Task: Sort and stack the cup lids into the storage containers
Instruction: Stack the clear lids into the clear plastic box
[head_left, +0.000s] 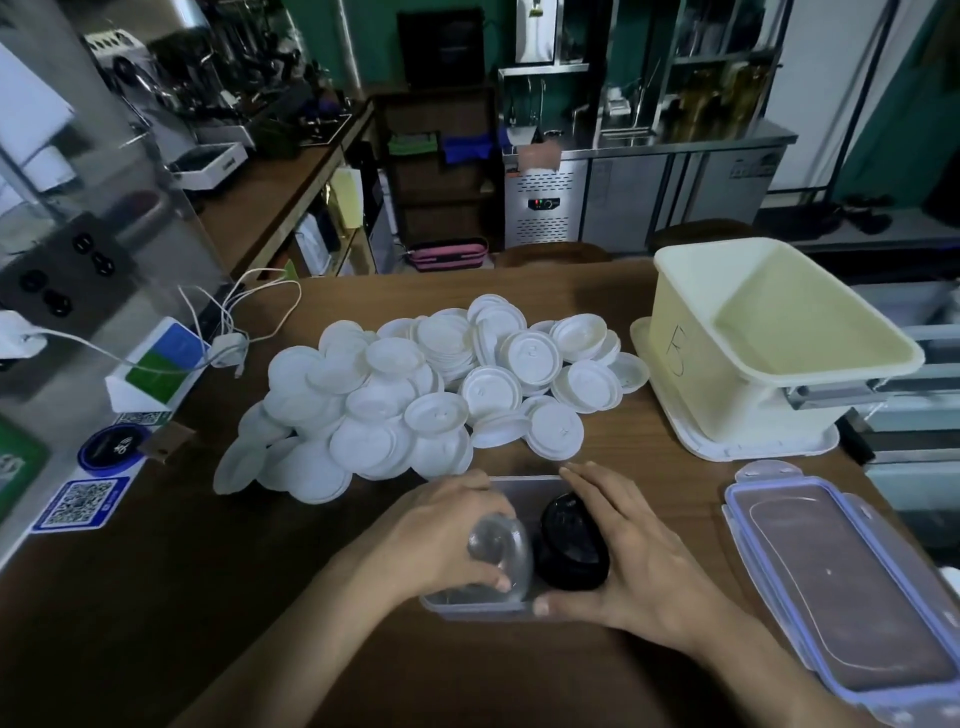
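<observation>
Gripping a stack of clear domed lids (500, 552), the left hand (447, 535) curls its fingers and thumb round them and holds them inside a small clear container (478, 609) on the wooden table (156, 597). Just beside it, the right hand (636, 553) lies with its fingers stretched nearly straight along a stack of black lids (571, 545) in the same container, its thumb at the near rim; it is relaxed, not clenched. Beyond both hands a big loose pile of white lids (415, 400) is spread over the table. Past the right hand's far side stands a cream tub (691, 374), and to the outside of that hand lies a flat clear cover (841, 587) with blue clips.
</observation>
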